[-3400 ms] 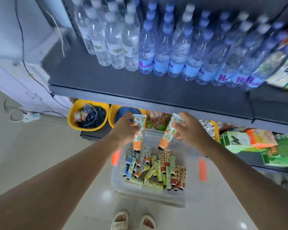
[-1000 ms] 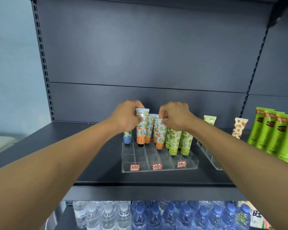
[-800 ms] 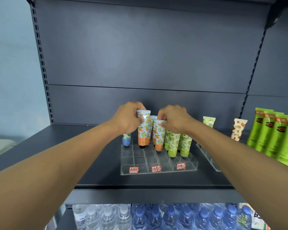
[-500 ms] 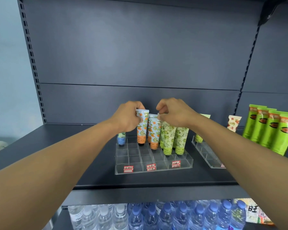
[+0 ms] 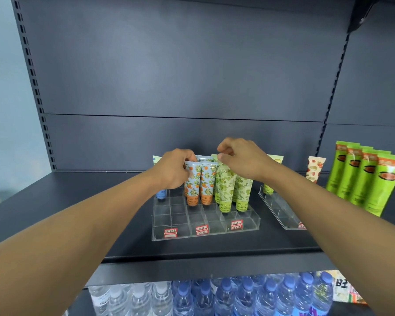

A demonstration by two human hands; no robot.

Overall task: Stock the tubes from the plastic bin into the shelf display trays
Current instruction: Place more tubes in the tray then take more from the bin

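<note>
A dark grey metal shelf [image 5: 78, 213] with a matching back panel and slotted uprights fills the view, and a pale wall shows at the far left. On the shelf sits a clear display tray [image 5: 205, 226] divided into small cells, with red price labels [image 5: 202, 230] along its front wall. Its front rows hold nothing, while the back rows hold upright tubes: a blue-capped tube [image 5: 161, 194] at the left, mostly hidden behind the left wrist, two orange-patterned tubes [image 5: 200, 185] side by side in the middle, and green-patterned tubes [image 5: 234, 190] to their right. The left hand [image 5: 175, 171] holds the top of the leftmost orange tube, fingers curled round its crimped end. The right hand [image 5: 240, 160] hovers just above the tube tops with fingers loosely curled and thumb out; I cannot tell whether it pinches anything. A second clear tray [image 5: 281, 213] stands to the right, partly crossed by the right forearm, with a yellow-green tube [image 5: 268, 189] in it and a strawberry-patterned tube [image 5: 315, 168] behind. Tall green tubes [image 5: 369, 179] stand in a row at the far right. Below the shelf edge, water bottles [image 5: 226, 297] with blue and white caps crowd the lower level.
</note>
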